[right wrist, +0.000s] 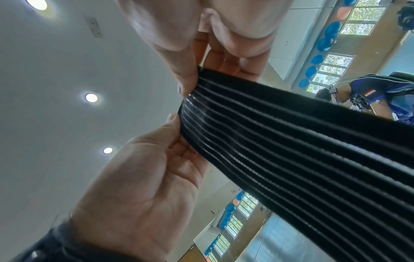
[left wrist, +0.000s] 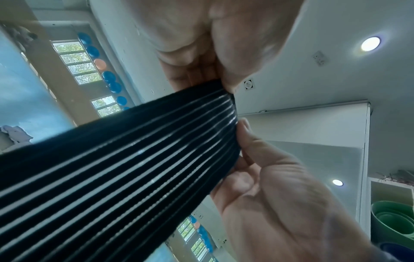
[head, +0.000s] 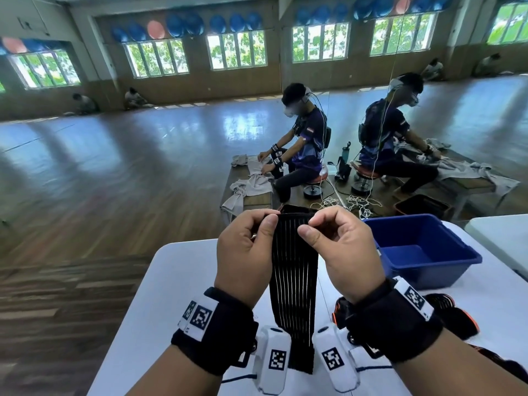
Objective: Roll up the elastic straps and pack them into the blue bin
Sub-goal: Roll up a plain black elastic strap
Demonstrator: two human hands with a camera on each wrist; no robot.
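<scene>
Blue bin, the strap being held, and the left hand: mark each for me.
blue bin [head: 445,274], head view, front wall.
black striped strap [head: 294,281], head view, hanging middle.
left hand [head: 243,258], head view, back of hand.

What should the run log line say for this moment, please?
phase: start of roll | left hand: pinches strap end | right hand: pinches strap end | black strap: unrolled, hanging | blue bin: no straps visible inside

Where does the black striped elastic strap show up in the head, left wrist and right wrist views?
Head: the elastic strap hangs at centre, its top edge pinched by the left hand and the right hand, above the white table.
Left wrist: it runs from lower left up to centre.
Right wrist: it runs from centre down to the right.
Shared landmark: the strap's pale stripes ending at the pinched edge.
</scene>
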